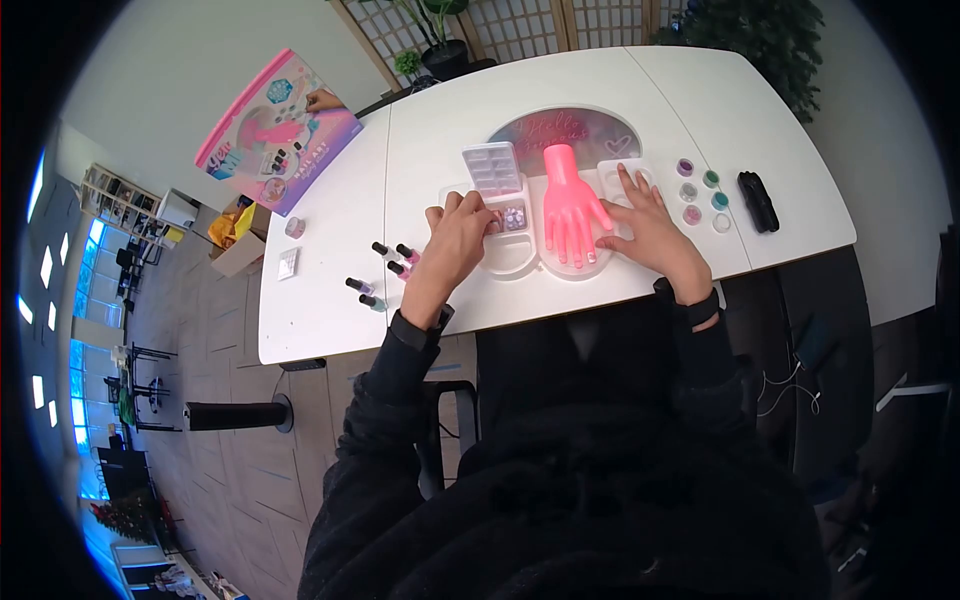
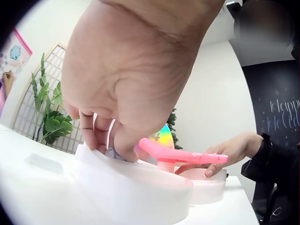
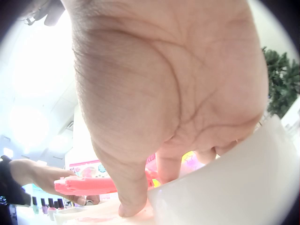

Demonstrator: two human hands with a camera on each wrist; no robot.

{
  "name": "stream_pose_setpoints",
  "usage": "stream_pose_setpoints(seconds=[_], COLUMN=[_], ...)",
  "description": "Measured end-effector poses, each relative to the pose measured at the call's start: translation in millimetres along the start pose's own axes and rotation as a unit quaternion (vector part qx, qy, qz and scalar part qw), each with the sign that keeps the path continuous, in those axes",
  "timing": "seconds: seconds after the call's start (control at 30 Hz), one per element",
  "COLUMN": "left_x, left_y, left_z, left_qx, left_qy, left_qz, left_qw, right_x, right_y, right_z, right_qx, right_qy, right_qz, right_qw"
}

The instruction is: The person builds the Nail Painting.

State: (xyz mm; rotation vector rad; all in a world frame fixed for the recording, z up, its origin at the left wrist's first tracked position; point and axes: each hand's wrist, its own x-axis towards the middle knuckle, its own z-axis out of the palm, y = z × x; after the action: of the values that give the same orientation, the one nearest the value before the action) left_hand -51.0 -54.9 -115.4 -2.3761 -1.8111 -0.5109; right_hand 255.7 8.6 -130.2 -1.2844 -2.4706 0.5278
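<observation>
Pink model hand [image 1: 570,207], fingers toward person; right hand [image 1: 652,232] spread; left hand's [image 1: 457,245] hold unclear.

Pale walls [image 1: 180,90], grey floor [image 1: 235,480], blue-lit windows [image 1: 95,235] (far left), lattice screen [image 1: 520,30] behind the white table [image 1: 320,325].

Raised lid [image 1: 492,168] (obstacle) beyond left grip [image 1: 455,243]

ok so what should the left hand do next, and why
Probably the left hand should lift out one of the small purplish pieces: it is right beside them, the lid behind them stands raised, and the right hand rests beside the pink model hand. Whether it pinches a piece now is hard to tell.
</observation>
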Motion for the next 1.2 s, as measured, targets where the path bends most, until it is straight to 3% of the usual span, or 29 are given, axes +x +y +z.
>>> stream_pose_setpoints(seconds=[0.23, 0.3, 0.53, 0.73, 0.8, 0.93, 1.0, 1.03, 1.2], left_x=[5.2, 4.3, -1.5, -10.8, -22.3, -57.2, -67.5, -65.7, -70.4], left_y=[3.0, 4.0, 7.3, -20.1, -16.2, -28.6, -35.3, -27.4, -34.3], left_z=[-6.8, -6.8, -15.1, -49.4, -68.8, -58.1, -44.0, -45.4, -29.0], left_qx=[-0.039, -0.04, -0.033, -0.073, -0.104, -0.028, 0.008, 0.068, 0.131], left_qy=[0.026, 0.056, 0.022, 0.102, 0.013, -0.036, -0.031, -0.067, -0.046], left_qz=[-0.048, -0.04, -0.035, 0.014, -0.13, -0.108, -0.024, -0.042, -0.026], left_qw=[0.998, 0.997, 0.999, 0.992, 0.986, 0.993, 0.999, 0.995, 0.99], right_x=[-0.7, 0.2, 0.9, -0.2, 0.4, -0.3, -0.6, -0.8, 0.4], right_y=[-1.7, 3.2, 6.4, 4.1, 4.2, 0.4, 0.4, 0.7, 5.4], right_z=[-1.5, 3.8, 6.4, 3.6, 3.9, 0.5, 0.6, 0.7, 5.3], right_qx=[0.0, 0.0, -0.007, 0.0, -0.003, 0.001, 0.004, 0.007, -0.001], right_qy=[-0.005, 0.009, 0.02, 0.016, 0.011, -0.001, 0.0, 0.0, 0.014], right_qz=[0.002, -0.006, -0.015, -0.012, -0.011, -0.002, -0.002, -0.002, -0.008], right_qw=[1.0, 1.0, 1.0, 1.0, 1.0, 1.0, 1.0, 1.0, 1.0])
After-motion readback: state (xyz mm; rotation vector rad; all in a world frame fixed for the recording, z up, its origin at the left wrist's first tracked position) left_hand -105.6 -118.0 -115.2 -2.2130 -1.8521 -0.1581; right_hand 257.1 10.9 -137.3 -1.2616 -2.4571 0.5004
